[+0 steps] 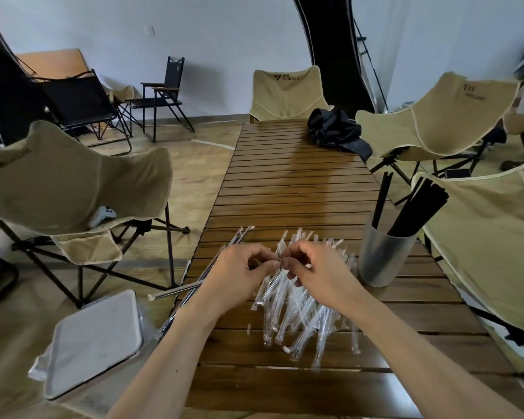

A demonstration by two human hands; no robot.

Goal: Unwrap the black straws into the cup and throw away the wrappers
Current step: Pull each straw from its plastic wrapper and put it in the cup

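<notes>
A good bundle of unwrapped black straws stands in the frosted cup at the right of the slatted tabletop, so part of the job looks done. Much seems left: a heap of clear wrappers lies under the hands, not yet thrown away, and whether any of these are unopened I cannot tell. A few wrapped straws lie at the tabletop's left edge. The left hand and right hand meet above the heap, fingertips pinching one wrapper end, apparently tearing it open.
</notes>
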